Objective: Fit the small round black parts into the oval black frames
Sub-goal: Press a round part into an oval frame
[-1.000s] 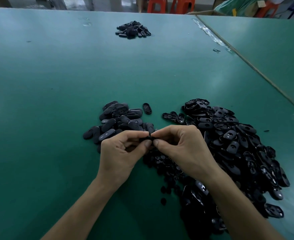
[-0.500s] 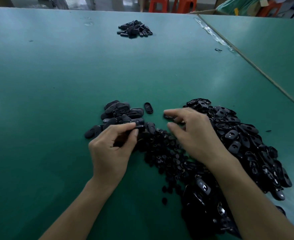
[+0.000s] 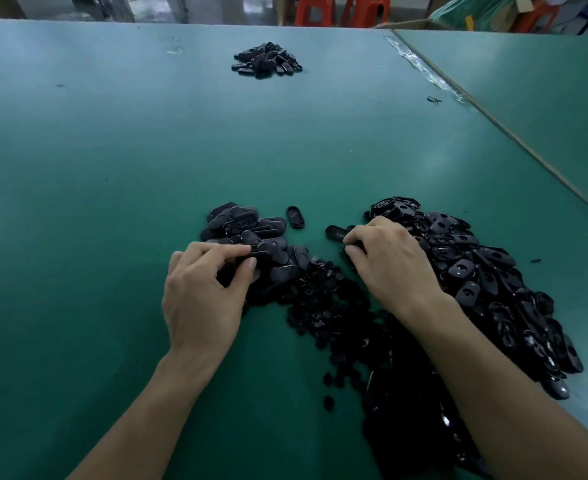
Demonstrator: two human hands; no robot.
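Fingers of the left hand [image 3: 202, 299] were curled, an oval frame [image 3: 263, 255] pinched between thumb and forefinger atop the left pile [image 3: 240, 223]. A second frame [image 3: 335, 233] (at the edge of the right pile [image 3: 476, 271]) was gripped by the right hand [image 3: 392, 265]. Between the piles, round parts [image 3: 334, 306] were heaped.

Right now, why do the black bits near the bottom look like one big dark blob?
Head view: the light is dim, so the black pieces at the bottom merge into shadow. Head view: pale glare sits on the green table farther out. Head view: the left hand and right hand look sharp.
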